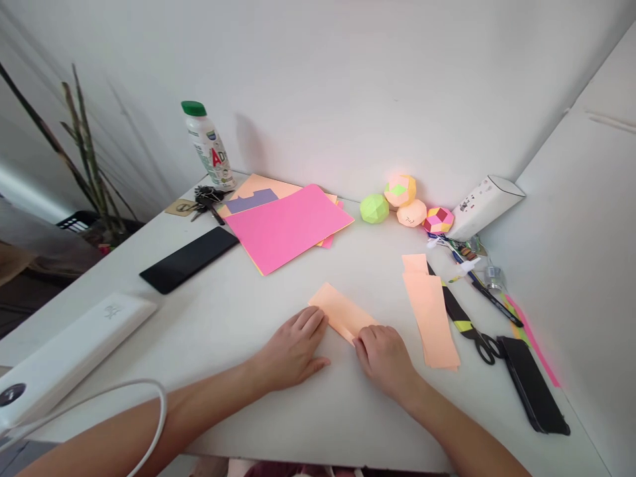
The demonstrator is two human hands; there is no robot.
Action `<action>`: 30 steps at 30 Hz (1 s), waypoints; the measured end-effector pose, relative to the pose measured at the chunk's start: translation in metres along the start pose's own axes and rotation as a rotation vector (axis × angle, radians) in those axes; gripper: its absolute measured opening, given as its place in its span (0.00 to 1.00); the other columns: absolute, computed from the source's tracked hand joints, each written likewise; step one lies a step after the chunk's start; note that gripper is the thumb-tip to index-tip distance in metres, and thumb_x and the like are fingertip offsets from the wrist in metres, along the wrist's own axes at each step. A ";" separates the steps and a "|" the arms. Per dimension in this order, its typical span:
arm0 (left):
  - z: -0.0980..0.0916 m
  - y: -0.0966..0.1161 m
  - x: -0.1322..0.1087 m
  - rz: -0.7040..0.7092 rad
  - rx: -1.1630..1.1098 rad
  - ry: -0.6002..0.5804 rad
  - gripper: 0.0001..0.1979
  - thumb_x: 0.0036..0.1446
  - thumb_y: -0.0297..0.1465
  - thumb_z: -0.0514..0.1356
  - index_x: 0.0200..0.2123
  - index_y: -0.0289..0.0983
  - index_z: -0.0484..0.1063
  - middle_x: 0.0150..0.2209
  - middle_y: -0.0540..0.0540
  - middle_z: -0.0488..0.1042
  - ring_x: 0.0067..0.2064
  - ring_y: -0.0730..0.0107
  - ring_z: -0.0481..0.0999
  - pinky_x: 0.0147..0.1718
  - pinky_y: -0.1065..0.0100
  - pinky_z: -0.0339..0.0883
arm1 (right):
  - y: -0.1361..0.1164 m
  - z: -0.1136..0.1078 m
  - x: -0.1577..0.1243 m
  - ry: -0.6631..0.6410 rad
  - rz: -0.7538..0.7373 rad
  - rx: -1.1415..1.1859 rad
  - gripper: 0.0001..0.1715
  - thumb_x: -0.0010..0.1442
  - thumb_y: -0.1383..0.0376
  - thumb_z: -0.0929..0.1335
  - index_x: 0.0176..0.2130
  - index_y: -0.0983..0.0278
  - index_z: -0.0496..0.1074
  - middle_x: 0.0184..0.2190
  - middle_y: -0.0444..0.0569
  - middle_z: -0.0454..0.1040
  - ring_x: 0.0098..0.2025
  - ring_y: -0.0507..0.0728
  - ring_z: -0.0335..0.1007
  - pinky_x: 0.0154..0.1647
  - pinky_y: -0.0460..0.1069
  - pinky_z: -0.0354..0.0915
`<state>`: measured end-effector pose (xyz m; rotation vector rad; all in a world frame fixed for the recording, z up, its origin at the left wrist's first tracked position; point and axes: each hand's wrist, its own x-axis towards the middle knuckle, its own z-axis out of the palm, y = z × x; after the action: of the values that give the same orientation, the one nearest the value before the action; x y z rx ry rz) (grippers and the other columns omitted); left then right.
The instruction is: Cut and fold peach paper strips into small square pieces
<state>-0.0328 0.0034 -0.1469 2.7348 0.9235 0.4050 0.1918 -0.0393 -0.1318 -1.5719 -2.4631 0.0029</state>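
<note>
A peach paper strip (345, 308) lies slanted on the white table in front of me. My left hand (294, 348) rests on its left end, fingers stretched flat with the thumb apart. At the near right edge my right hand (385, 358) has its fingers curled and pinched on the paper. To the right of that hand lie more peach paper strips (431, 318), overlapping each other. Black scissors (462, 318) with a yellow band sit just beyond them, one blade partly under the strips.
Pink sheets (293, 228) are stacked at the back. Folded paper balls (375, 209) stand by the wall near a white box (484, 205). A black phone (534, 384) lies right, a black slab (189, 260) left. A white bottle (209, 149) and white device (74, 351) are further left.
</note>
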 end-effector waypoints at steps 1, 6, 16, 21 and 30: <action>0.001 -0.001 0.000 -0.005 -0.011 0.004 0.28 0.61 0.45 0.53 0.55 0.29 0.62 0.49 0.34 0.67 0.53 0.49 0.67 0.51 0.52 0.66 | -0.001 0.002 -0.001 0.012 0.005 -0.002 0.16 0.66 0.70 0.58 0.27 0.64 0.65 0.22 0.46 0.68 0.25 0.53 0.62 0.29 0.49 0.50; 0.005 -0.002 -0.003 -0.042 -0.003 0.007 0.31 0.62 0.48 0.51 0.56 0.29 0.62 0.49 0.33 0.67 0.55 0.46 0.64 0.54 0.50 0.63 | 0.002 0.011 -0.004 0.061 -0.004 0.014 0.17 0.67 0.69 0.58 0.26 0.64 0.64 0.20 0.44 0.67 0.23 0.52 0.59 0.28 0.48 0.50; 0.012 0.009 -0.008 -0.151 0.154 -0.029 0.38 0.58 0.55 0.50 0.59 0.30 0.63 0.54 0.33 0.66 0.60 0.37 0.58 0.57 0.46 0.55 | 0.006 0.014 -0.006 0.080 -0.035 0.028 0.17 0.65 0.74 0.58 0.26 0.64 0.64 0.16 0.39 0.61 0.18 0.50 0.51 0.25 0.48 0.47; 0.009 0.016 -0.001 -0.168 0.216 -0.018 0.36 0.56 0.52 0.54 0.56 0.29 0.66 0.51 0.32 0.68 0.58 0.38 0.62 0.54 0.47 0.61 | 0.004 0.012 -0.006 0.083 -0.048 0.014 0.15 0.60 0.78 0.60 0.29 0.64 0.69 0.16 0.40 0.60 0.19 0.50 0.49 0.25 0.47 0.47; 0.007 0.033 0.034 -0.461 0.382 0.059 0.20 0.66 0.34 0.48 0.33 0.30 0.76 0.31 0.38 0.67 0.32 0.58 0.66 0.26 0.60 0.69 | 0.008 0.012 -0.007 0.139 -0.171 -0.056 0.26 0.60 0.79 0.62 0.52 0.59 0.73 0.19 0.41 0.65 0.21 0.49 0.55 0.26 0.47 0.52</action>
<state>0.0137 -0.0021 -0.1375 2.7052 1.7520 0.2402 0.1992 -0.0408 -0.1462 -1.3279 -2.4978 -0.1983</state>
